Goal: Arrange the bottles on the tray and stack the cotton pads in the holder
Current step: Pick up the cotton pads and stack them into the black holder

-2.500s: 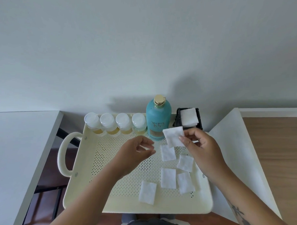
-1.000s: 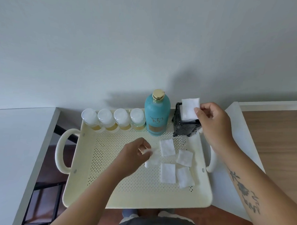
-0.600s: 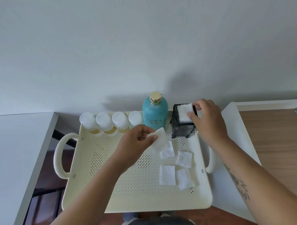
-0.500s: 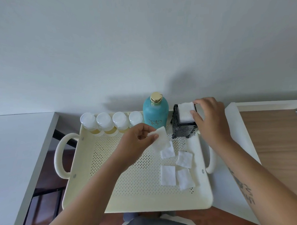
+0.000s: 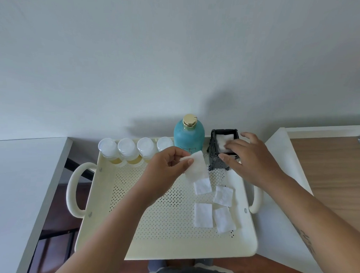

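Note:
A cream perforated tray [image 5: 161, 248] holds a row of several small white-capped bottles [image 5: 127, 149] along its back edge, with a tall teal bottle [image 5: 188, 136] to their right. A black cotton pad holder [image 5: 217, 162] stands in the back right corner with white pads [image 5: 220, 140] stacked inside. My right hand [image 5: 253, 159] lies over the holder, fingers pressing the top pad and thumb against the holder's front. My left hand [image 5: 167, 170] pinches one cotton pad [image 5: 196, 167] just left of the holder. Several loose pads [image 5: 203, 214] lie on the tray's right half.
The tray has loop handles on the left [image 5: 73, 189] and right [image 5: 256, 200]. A white table [image 5: 20, 181] stands to the left, across a dark gap. A white sheet [image 5: 278, 221] and a wooden tabletop [image 5: 333, 172] lie to the right. A plain wall rises close behind.
My right hand carried a pad to the holder, set it in and now presses on the stack. My left hand picked a pad off the tray and raised it beside the holder.

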